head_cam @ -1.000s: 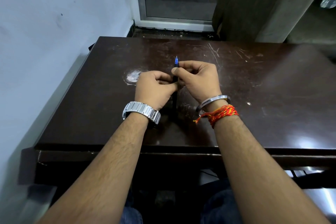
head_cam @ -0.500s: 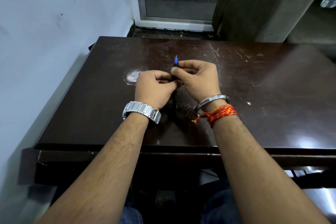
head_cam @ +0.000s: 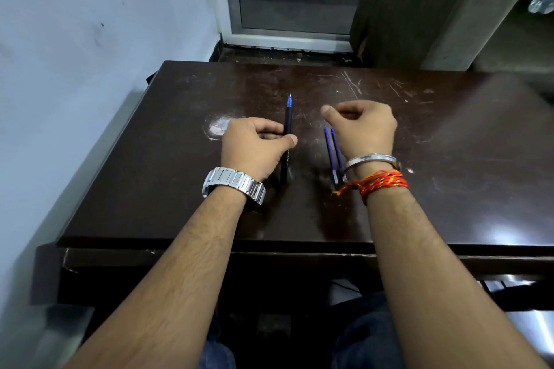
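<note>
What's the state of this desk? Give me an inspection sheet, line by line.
surface: dark table, scratched, with one pale worn patch
job's things: dark pen, blue tip pointing away; two blue refills lying side by side on the table
clutter: nothing seen
hands: left hand grips the pen; right hand curled, holding nothing
cables: what looks like a thin dark cord below the near edge
surroundings: white wall on the left, metal-framed door beyond

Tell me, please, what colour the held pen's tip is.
Blue: the tip of the pen in the left hand, clearest in the head view.
</note>
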The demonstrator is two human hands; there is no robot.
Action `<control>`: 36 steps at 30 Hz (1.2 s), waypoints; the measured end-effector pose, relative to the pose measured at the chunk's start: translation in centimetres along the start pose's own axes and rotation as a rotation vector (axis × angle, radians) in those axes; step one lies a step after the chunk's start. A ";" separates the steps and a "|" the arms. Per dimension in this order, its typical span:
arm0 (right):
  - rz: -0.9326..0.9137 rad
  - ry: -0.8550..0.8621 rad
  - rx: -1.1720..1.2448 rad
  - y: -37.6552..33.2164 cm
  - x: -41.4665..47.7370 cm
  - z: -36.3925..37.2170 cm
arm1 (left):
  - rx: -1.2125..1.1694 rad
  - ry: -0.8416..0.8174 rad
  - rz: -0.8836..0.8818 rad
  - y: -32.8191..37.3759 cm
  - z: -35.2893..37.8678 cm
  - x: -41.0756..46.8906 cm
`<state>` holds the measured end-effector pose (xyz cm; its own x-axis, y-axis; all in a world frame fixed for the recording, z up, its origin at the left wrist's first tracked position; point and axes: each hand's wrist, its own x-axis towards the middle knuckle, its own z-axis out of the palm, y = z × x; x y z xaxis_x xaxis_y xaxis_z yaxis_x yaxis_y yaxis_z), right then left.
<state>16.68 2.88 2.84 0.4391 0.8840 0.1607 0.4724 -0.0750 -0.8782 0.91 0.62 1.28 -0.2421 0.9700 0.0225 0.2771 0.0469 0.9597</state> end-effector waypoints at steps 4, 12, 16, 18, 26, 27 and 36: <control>0.074 0.032 -0.188 1.4 0.6 -0.8 | 0.004 -0.019 -0.031 0.0 0.2 0.1; 0.131 -0.032 -0.409 2.3 0.6 -0.2 | 0.026 -0.048 -0.062 -0.2 0.3 0.0; 0.129 -0.002 -0.381 2.3 0.4 -0.2 | 0.042 -0.061 -0.055 -0.1 0.2 -0.2; 0.084 0.026 -0.276 1.9 0.3 -0.2 | 0.055 -0.071 -0.048 -0.1 0.2 -0.1; 0.071 -0.151 0.440 -1.2 -1.0 1.7 | 0.133 -0.130 -0.017 -0.2 0.5 -0.1; 0.060 -0.167 0.465 -1.3 -1.1 1.8 | 0.145 -0.137 -0.012 -0.2 0.4 -0.1; 0.065 -0.156 0.534 -1.4 -1.2 1.5 | 0.146 -0.141 -0.001 0.0 0.2 -0.2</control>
<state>14.38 2.62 3.18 0.3166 0.9463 0.0652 -0.0226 0.0763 -0.9968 1.16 0.44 1.21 -0.1127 0.9933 -0.0273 0.4111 0.0716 0.9088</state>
